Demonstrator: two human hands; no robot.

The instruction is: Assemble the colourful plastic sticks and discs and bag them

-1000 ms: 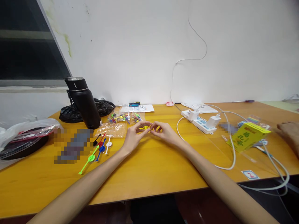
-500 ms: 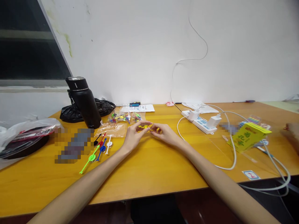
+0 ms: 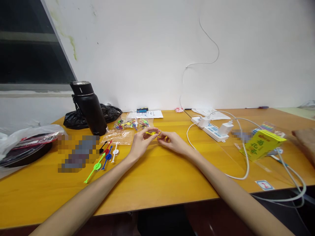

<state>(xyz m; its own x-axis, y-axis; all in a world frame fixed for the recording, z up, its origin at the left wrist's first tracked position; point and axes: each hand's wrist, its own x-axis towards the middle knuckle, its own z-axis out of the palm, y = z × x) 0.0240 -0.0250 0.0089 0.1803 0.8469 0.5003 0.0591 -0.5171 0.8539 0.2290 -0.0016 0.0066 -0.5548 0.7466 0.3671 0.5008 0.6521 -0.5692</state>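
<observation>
Workpiece: one yellow arrow spinner (image 3: 153,133), located above the table (image 3: 159,183) between the two hands. The left hand (image 3: 141,143) grips it between thumb and fingers. The right hand (image 3: 174,141) is curled, fingertips at the spinner's right end; whether they pinch it cannot be told.

Count of loose parts: five spinners lie left of the left hand, one each in black (image 3: 101,151), red (image 3: 106,151), blue (image 3: 108,157), white (image 3: 115,152) and green (image 3: 97,166). The green unit lies nearest the front edge. Behind them is one flat clear bag (image 3: 120,137). Further back, clear packaging (image 3: 131,124) contains more spinners (too small and overlapped to count).

Other items: one black flask (image 3: 90,113), one screwdriver (image 3: 142,110) near the wall, one power strip (image 3: 216,135) carrying two white chargers (image 3: 225,128), and one yellow box (image 3: 264,144), tilted. One hand of another person (image 3: 306,141), blurred, is at the far right.

Edges and clearance: the table's front edge passes beneath both forearms. Between the forearms, wood surface extends from the hands to that edge. On the left, the white spinner is near the left wrist. On the right, a white cable (image 3: 188,136) curves near the right hand and limits sideways travel.
</observation>
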